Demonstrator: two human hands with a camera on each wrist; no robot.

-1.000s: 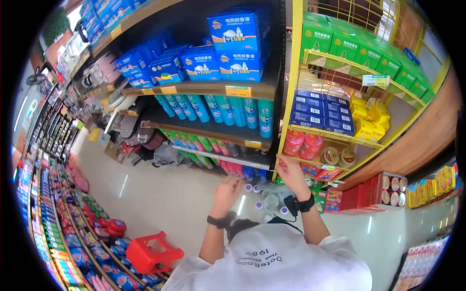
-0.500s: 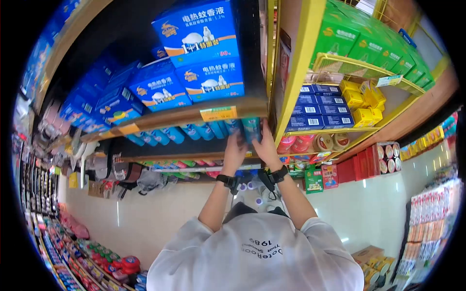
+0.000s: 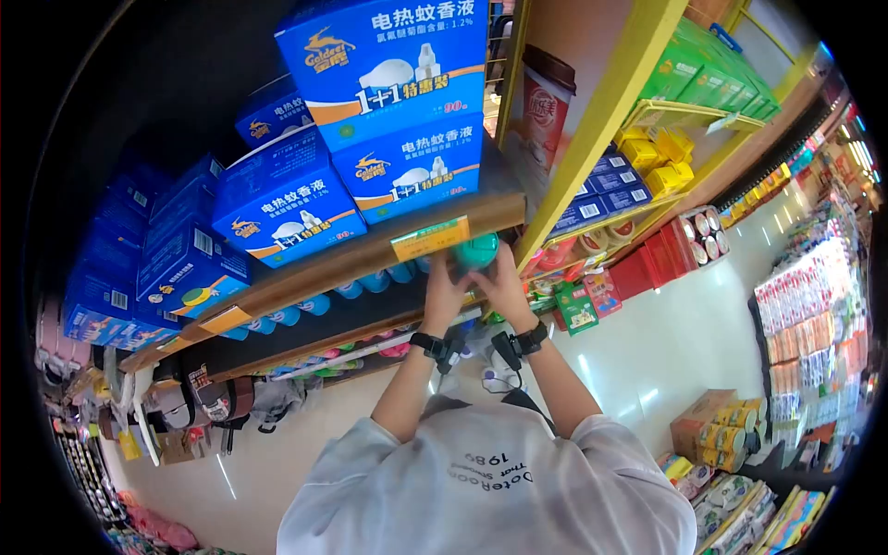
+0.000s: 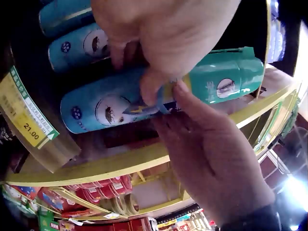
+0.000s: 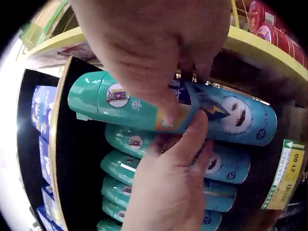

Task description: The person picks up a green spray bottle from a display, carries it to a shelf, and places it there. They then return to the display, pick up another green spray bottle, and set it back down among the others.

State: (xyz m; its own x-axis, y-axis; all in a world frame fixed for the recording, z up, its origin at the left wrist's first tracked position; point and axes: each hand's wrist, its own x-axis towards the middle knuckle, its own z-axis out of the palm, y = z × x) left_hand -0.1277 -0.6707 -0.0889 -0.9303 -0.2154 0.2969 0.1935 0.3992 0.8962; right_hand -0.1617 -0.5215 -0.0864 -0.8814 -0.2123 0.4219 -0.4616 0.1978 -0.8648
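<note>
Both hands hold a teal-capped insect spray can [image 3: 480,249] at the right end of a shelf. Its blue body [image 4: 96,103] carries a picture of an insect, and a green cap [image 5: 91,96] tops it. My left hand [image 3: 445,298] grips the can from one side, its thumb across the label. From the other side my right hand [image 3: 504,289] grips it around the middle, thumb on the label. Several matching spray cans [image 5: 120,166] stand in a row beside it. Parts of the fingers are hidden behind the can.
Blue boxes [image 3: 407,171] are stacked on the shelf above, over a wooden shelf edge [image 3: 314,268] with a yellow price tag [image 3: 431,239]. A yellow rack [image 3: 601,139] stands close on the right, holding green boxes [image 3: 708,69] and yellow packs [image 3: 657,157].
Both hands have risen from lower and apart to the end of the can row and taken hold of the last can. The head view has moved closer to the shelf.
</note>
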